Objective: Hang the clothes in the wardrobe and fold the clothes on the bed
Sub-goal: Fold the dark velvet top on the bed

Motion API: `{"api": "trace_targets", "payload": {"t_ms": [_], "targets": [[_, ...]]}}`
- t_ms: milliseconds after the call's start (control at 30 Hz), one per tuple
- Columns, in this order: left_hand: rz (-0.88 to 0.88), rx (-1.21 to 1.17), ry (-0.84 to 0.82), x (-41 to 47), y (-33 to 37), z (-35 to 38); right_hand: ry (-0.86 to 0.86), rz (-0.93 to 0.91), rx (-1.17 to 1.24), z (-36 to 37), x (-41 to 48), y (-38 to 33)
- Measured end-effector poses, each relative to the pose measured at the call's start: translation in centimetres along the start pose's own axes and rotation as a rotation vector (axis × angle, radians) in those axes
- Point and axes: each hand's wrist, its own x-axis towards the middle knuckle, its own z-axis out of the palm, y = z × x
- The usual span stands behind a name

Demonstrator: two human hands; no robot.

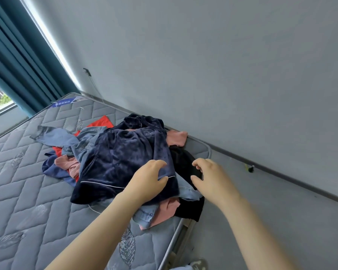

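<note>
Navy velvet garment (125, 152) pinched by left fingers (158, 163); right fingers (199, 162) just beside.

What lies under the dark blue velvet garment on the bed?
Under the dark blue velvet garment, light blue denim, pink cloth and a black garment stick out; the rest beneath is covered.

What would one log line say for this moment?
stage: sorting | left hand: grips navy garment | right hand: open, over black garment | clothes pile: unfolded on mattress
</note>
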Motion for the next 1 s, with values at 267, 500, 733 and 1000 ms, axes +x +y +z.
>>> {"api": "trace_targets", "payload": {"t_ms": [267,500,733,1000], "targets": [[-0.037,0.115,-0.031,3.0,-10.8,8.8,0.01,-0.057,0.005,14.3,4.8,3.8],[0.07,0.11,-0.02,4.6,-23.3,14.1,0.055,0.017,-0.019,26.8,6.1,3.3],[0.155,0.067,-0.036,3.9,-31.5,10.9,0.044,0.078,-0.149,30.5,6.2,-3.7],[0.127,0.013,-0.025,3.2,-37.8,10.7,-0.066,0.03,-0.243,35.3,7.9,-7.6]]}}
